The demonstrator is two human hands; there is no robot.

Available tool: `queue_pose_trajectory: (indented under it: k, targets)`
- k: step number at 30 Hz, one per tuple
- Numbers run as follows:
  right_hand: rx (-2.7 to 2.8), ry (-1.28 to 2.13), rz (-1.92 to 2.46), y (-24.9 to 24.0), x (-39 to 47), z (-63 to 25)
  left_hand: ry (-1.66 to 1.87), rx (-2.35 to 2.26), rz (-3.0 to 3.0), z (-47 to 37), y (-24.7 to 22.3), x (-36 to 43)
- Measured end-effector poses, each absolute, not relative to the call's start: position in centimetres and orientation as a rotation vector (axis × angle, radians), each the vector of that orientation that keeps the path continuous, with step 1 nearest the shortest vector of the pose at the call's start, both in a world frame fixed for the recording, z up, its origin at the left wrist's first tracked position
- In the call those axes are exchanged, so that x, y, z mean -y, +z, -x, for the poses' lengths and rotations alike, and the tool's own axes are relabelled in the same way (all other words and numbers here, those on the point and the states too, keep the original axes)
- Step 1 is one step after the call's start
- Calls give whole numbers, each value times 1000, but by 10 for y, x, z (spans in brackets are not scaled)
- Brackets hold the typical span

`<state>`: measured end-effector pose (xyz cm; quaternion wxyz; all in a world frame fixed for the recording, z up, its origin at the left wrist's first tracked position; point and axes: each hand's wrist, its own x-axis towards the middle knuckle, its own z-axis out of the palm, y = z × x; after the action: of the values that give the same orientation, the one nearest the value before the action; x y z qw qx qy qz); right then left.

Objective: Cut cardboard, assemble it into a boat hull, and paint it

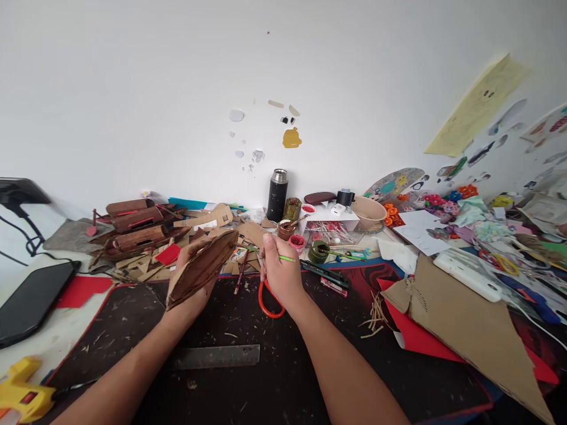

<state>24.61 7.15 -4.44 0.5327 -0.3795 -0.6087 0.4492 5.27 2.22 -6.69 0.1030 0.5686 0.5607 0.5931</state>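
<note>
My left hand is closed around a pointed, boat-shaped piece of brown-painted cardboard, held tilted above the dark mat. Between the thumb and fingers of my right hand is a thin paintbrush with a green handle. Its tip points left toward the boat piece; whether they touch I cannot tell. Just under my right hand lies a red loop handle, probably of scissors. Beyond the hands stand a jar of brown paint, a pot of red paint and a jar of green paint.
Brown cardboard boats and scraps are piled at the back left. A black thermos stands by the wall. On the mat lie a clear ruler and a black cutter. Large cardboard covers the right; a yellow glue gun lies left.
</note>
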Motion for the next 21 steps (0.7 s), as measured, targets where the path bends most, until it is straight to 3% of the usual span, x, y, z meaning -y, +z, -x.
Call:
queue_pose_trajectory:
  k: [21]
  targets:
    - [1531, 935, 939, -42, -73, -250, 1734, -1639, -1718, -56, -69, -22]
